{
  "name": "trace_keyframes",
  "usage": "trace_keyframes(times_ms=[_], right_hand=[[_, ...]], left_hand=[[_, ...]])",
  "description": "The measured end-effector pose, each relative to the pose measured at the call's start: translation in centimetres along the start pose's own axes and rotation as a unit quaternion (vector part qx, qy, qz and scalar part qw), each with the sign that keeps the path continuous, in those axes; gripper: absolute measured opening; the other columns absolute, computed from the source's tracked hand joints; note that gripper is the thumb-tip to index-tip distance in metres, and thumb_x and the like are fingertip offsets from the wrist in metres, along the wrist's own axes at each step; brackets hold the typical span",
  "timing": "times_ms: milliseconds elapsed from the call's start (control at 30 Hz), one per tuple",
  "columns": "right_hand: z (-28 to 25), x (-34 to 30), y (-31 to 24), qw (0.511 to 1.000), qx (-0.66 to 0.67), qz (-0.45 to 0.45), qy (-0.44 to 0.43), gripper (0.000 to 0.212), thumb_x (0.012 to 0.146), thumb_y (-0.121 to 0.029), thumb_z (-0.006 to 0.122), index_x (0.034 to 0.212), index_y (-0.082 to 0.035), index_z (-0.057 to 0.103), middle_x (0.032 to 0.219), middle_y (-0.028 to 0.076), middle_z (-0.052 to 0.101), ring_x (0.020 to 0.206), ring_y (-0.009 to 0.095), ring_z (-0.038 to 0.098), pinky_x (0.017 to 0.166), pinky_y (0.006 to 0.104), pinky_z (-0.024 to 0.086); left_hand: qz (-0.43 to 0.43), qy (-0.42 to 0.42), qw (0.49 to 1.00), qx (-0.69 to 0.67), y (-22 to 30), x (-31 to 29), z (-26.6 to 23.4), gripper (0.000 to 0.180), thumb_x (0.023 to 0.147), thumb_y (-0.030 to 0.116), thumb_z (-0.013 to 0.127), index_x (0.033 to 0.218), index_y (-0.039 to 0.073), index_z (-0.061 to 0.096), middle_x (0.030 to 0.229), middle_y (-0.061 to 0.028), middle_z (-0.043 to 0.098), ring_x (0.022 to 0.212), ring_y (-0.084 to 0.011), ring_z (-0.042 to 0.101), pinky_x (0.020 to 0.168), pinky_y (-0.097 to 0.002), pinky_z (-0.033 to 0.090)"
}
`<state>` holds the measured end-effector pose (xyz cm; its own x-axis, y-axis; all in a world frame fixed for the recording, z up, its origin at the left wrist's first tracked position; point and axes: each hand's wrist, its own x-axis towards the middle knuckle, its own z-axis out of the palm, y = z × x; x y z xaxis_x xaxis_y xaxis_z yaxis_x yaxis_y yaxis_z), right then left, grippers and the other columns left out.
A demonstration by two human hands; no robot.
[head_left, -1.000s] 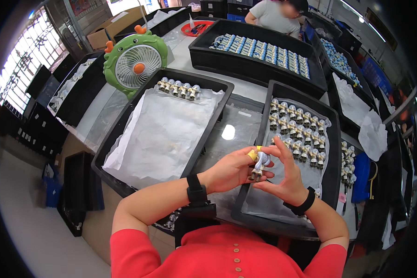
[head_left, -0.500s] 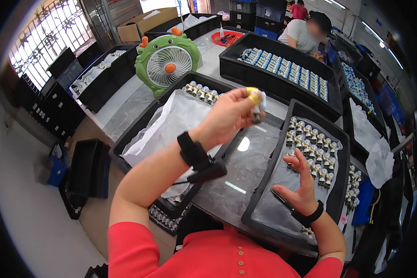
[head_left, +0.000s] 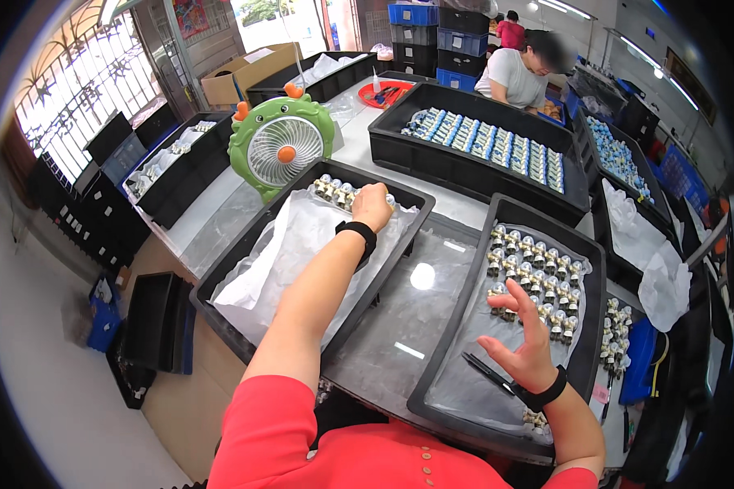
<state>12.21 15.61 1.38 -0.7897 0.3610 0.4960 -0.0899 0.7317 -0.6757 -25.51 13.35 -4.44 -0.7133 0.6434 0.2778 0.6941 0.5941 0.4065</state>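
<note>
My left hand (head_left: 373,208) reaches into the black tray (head_left: 220,319) on the left, at the right end of a row of small figurines (head_left: 332,190) with clear domed tops. Its fingers are curled downward, and a bit of a figurine (head_left: 391,200) shows beside them; the fingertips are hidden. My right hand (head_left: 526,350) hovers over the right black tray (head_left: 422,397), thumb and fingers spread apart, holding nothing. Beyond it, several rows of the same figurines (head_left: 538,265) stand on a plastic liner. A black device (head_left: 488,368) sits by the right wrist strap.
White liner sheets (head_left: 261,265) cover the left tray. A green fan (head_left: 281,147) stands behind it. Farther back is a large black bin (head_left: 465,167) of blue-and-white pieces, with a person (head_left: 510,77) beyond. More figurines (head_left: 616,334) lie at the right edge.
My left hand has gone from above the gap between the trays, holding up a figurine, left and down to the row in the left tray. The right hand stays spread, slightly lower.
</note>
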Motion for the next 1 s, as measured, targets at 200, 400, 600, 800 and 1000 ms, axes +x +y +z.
trace_keyframes(times_ms=[200,400,600,800,1000], right_hand=[[-0.5,0.2,0.2,1.000,-0.008,0.000,0.008,0.077,0.073,-0.009,0.076,0.138,-0.003,0.036,0.113,0.014,0.061,0.106,0.026,0.059,0.094,0.0354,0.044],[-0.4,0.3,0.4,1.000,-0.010,0.008,0.010,0.074,0.073,-0.009,0.075,0.137,-0.002,0.038,0.112,0.014,0.062,0.105,0.026,0.059,0.093,0.0351,0.044],[-0.4,0.4,0.8,0.999,-0.030,0.017,0.019,0.067,0.074,-0.008,0.074,0.133,-0.003,0.044,0.108,0.013,0.063,0.102,0.027,0.060,0.091,0.0356,0.045],[-0.7,0.6,4.9,0.994,-0.071,0.073,0.029,0.041,0.076,-0.012,0.070,0.115,-0.003,0.059,0.101,0.014,0.064,0.095,0.029,0.061,0.085,0.0355,0.047],[0.3,-0.9,9.8,0.982,-0.164,0.091,-0.017,0.032,0.073,-0.012,0.070,0.102,-0.002,0.062,0.102,0.015,0.062,0.099,0.034,0.055,0.088,0.0408,0.043]], left_hand=[[-0.002,0.014,1.000,0.010,-0.4,-0.5,0.7,0.026,0.070,0.015,0.074,0.093,0.006,0.067,0.104,-0.0164,0.059,0.099,-0.0351,0.058,0.086,-0.0424,0.050],[0.044,0.051,0.998,0.016,-0.6,-0.9,1.4,0.026,0.069,0.013,0.074,0.092,0.003,0.066,0.097,-0.0160,0.059,0.094,-0.0343,0.059,0.083,-0.0411,0.049],[0.067,0.032,0.997,-0.008,-1.6,-0.3,2.4,0.025,0.070,0.011,0.072,0.092,0.001,0.066,0.096,-0.0180,0.056,0.093,-0.0356,0.058,0.083,-0.0413,0.048],[0.065,0.012,0.996,-0.065,-2.7,-0.4,-0.7,0.035,0.071,0.017,0.072,0.101,0.000,0.067,0.097,-0.0210,0.062,0.095,-0.0350,0.059,0.085,-0.0398,0.047],[0.054,-0.078,0.951,-0.295,3.2,-4.8,-5.9,0.033,0.079,0.019,0.070,0.105,0.000,0.067,0.091,-0.0115,0.069,0.082,-0.0159,0.065,0.074,-0.0285,0.051]])
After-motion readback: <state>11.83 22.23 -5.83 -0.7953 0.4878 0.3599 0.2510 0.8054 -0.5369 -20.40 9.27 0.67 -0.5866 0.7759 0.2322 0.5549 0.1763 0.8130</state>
